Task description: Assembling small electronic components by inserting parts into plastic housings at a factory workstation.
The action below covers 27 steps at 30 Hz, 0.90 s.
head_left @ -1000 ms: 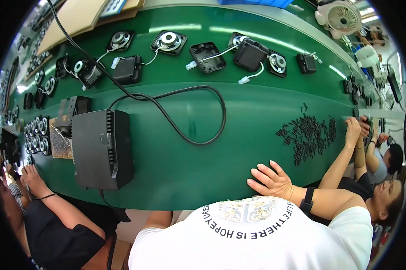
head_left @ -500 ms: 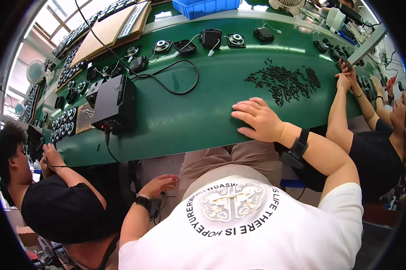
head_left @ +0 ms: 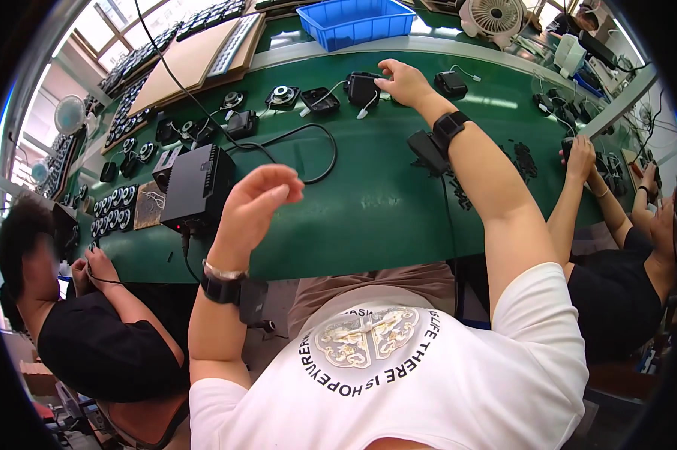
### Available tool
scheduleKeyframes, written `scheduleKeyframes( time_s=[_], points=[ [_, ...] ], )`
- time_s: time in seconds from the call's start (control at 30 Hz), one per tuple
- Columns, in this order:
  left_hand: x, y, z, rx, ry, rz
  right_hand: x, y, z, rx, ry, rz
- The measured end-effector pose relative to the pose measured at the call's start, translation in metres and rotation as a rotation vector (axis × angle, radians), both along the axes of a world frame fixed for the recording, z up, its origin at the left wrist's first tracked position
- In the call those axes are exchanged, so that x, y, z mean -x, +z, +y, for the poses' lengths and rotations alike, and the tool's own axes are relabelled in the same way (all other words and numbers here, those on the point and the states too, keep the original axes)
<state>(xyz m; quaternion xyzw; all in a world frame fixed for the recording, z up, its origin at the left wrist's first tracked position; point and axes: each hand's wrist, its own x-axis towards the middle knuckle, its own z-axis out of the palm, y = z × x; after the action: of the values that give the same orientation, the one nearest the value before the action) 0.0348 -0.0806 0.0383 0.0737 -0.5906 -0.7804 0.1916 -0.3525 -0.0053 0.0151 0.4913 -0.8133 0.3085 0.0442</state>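
Note:
Stretched across the green table, my right hand (head_left: pixel 407 84) is at the right edge of a black speaker box (head_left: pixel 362 88) with a white plug on its cable. Its fingers are apart, and I cannot tell whether they touch the box. My left hand (head_left: pixel 254 204) is raised over the near part of the table, right of a black power unit (head_left: pixel 198 184), with fingers loosely bent and nothing in them. My right forearm partly hides a pile of small black rods (head_left: pixel 524 159). An open speaker half (head_left: pixel 320 100) lies left of the box.
A round speaker (head_left: pixel 282 96) and another black box (head_left: pixel 451 84) stand in the far row. Behind are a blue bin (head_left: pixel 357 22) and a fan (head_left: pixel 494 16). A black cable (head_left: pixel 331 150) loops over the table (head_left: pixel 368 232). Co-workers sit on both sides.
My right hand has moved from the near edge to the far row of speaker parts. My left hand has risen from beside my lap to above the table.

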Motion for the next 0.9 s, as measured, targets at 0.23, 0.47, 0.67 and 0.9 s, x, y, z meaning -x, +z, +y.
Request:
scheduleKeyframes(
  time_s=[0.23,0.47,0.67,0.9],
  points=[
    [0.132,-0.018,-0.085,0.844,0.367,-0.412,0.028,-0.026,-0.025,-0.009,0.086,-0.127],
    [0.204,-0.063,-0.107,1.33,0.434,-0.525,0.066,-0.01,0.004,-0.036,0.05,-0.375],
    [0.216,-0.068,-0.112,1.276,0.355,-0.552,0.056,-0.02,-0.007,-0.033,-0.037,-0.121],
    [0.212,-0.061,-0.111,1.198,0.454,-0.56,0.05,-0.01,-0.028,-0.164,-0.149,0.28]
  ],
)
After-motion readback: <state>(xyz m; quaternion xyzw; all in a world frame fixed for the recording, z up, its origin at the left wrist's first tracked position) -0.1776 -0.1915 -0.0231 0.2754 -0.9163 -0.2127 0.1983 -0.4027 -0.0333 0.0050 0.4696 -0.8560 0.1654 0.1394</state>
